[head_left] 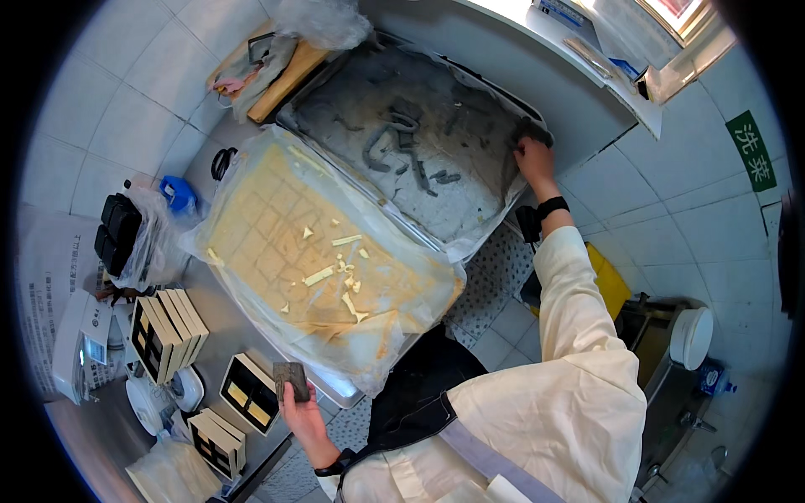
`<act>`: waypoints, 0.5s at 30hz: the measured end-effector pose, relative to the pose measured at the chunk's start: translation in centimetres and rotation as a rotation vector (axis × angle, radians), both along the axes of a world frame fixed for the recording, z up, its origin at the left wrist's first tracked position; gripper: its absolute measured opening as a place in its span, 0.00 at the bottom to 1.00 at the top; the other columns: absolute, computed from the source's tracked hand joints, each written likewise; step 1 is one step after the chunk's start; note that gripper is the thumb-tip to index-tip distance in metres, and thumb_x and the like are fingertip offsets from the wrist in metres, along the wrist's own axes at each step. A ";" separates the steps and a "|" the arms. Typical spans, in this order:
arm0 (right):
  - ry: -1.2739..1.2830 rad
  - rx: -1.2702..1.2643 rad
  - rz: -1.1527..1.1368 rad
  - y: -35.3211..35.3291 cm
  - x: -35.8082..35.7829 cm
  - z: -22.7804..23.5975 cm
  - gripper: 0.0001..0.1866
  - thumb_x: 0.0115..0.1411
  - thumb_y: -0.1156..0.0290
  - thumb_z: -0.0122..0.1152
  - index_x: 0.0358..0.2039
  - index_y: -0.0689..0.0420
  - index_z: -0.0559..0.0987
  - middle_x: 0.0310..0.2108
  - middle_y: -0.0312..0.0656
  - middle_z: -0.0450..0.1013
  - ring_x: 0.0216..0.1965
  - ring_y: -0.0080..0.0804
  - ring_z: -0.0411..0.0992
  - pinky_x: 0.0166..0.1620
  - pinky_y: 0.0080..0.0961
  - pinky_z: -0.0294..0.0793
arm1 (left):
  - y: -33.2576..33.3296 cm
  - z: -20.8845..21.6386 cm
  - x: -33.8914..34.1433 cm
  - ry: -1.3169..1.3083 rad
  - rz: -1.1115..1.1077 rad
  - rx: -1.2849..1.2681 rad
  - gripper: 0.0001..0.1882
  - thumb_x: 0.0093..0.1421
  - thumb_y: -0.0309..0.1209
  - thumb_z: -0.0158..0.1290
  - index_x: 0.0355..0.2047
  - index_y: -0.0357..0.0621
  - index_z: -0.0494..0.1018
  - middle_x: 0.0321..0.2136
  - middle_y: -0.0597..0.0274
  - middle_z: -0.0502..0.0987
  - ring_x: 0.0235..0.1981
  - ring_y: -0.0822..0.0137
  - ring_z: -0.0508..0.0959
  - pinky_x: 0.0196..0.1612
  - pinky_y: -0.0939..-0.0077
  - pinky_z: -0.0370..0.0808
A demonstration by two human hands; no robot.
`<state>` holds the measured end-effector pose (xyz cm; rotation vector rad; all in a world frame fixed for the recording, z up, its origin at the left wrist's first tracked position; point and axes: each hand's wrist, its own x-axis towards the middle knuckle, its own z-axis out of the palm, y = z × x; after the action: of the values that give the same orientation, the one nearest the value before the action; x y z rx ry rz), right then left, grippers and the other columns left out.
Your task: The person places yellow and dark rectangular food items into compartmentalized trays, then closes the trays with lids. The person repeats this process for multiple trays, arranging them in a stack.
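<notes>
Shows a white device at the far left of the frame, with a clear plastic bag above and a row of cream-edged boxes to the right, on the steel counter. Shows further boxes at the lower left and, just above and to the right, an open box with black compartments and yellow pieces inside. Holds a dark grey-brown block left of the lower centre, just beside that open box, gripped between the bent fingers and thumb of the left hand. Presents, above the left hand, a pale yellow slab on plastic film, scored into rectangles and strewn with yellow scraps. Includes, at upper centre, a film-lined tray with dark grey strips near the middle. Reaches with the right hand to the right corner of that tray, fingers bent against a dark clump, well apart from the block. Cannot tell whether gripped or only touched. Shows a white round lid at the right.
</notes>
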<state>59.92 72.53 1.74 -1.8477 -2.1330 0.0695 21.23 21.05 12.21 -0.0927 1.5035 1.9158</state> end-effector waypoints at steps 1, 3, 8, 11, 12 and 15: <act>0.097 -0.042 0.002 -0.3 -0.3 0.8 0.15 0.53 0.65 0.62 0.39 0.58 0.75 0.36 0.47 0.75 0.39 0.42 0.73 0.41 0.38 0.71 | 0.4 0.7 0.2 0.015 -0.005 0.004 0.17 0.61 0.30 0.51 0.49 0.40 0.66 0.47 0.55 0.71 0.43 0.64 0.74 0.43 0.71 0.73; 0.470 -0.128 0.052 -1.9 -1.8 2.8 0.15 0.56 0.65 0.61 0.40 0.59 0.74 0.35 0.44 0.75 0.38 0.36 0.74 0.40 0.34 0.71 | 1.1 1.1 0.3 0.028 -0.042 0.043 0.18 0.61 0.28 0.49 0.51 0.39 0.64 0.48 0.53 0.70 0.45 0.61 0.73 0.45 0.69 0.73; 1.715 -0.841 0.280 -13.7 -11.1 11.0 0.10 0.62 0.70 0.54 0.42 0.59 0.74 0.34 0.38 0.74 0.35 0.24 0.72 0.33 0.19 0.71 | 1.0 1.0 -0.5 -0.163 -0.078 0.301 0.23 0.61 0.31 0.43 0.57 0.39 0.59 0.53 0.47 0.67 0.53 0.51 0.69 0.54 0.55 0.69; 1.873 -1.184 0.512 -21.1 -17.1 13.9 0.10 0.62 0.71 0.53 0.43 0.59 0.73 0.37 0.39 0.73 0.36 0.27 0.71 0.35 0.20 0.71 | 0.4 1.9 -0.8 -0.193 -0.136 0.435 0.24 0.63 0.32 0.40 0.58 0.34 0.56 0.56 0.43 0.63 0.58 0.47 0.65 0.58 0.48 0.64; 1.896 -1.285 0.575 -23.3 -19.1 14.6 0.10 0.63 0.70 0.53 0.43 0.60 0.73 0.38 0.40 0.72 0.37 0.27 0.71 0.35 0.20 0.71 | 0.2 2.8 -0.8 -0.175 -0.184 0.474 0.25 0.63 0.33 0.40 0.59 0.37 0.56 0.57 0.44 0.62 0.58 0.47 0.64 0.58 0.47 0.64; 1.877 -1.622 0.773 -30.3 -24.7 16.0 0.13 0.64 0.67 0.50 0.44 0.60 0.72 0.39 0.41 0.71 0.39 0.29 0.69 0.37 0.21 0.70 | -2.3 4.0 -1.9 -0.119 -0.295 0.476 0.23 0.65 0.37 0.38 0.58 0.41 0.58 0.57 0.49 0.64 0.58 0.51 0.65 0.58 0.43 0.63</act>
<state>35.18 42.22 17.76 -0.1082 -0.7408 2.7061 19.36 18.74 16.24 0.2136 0.8957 1.9307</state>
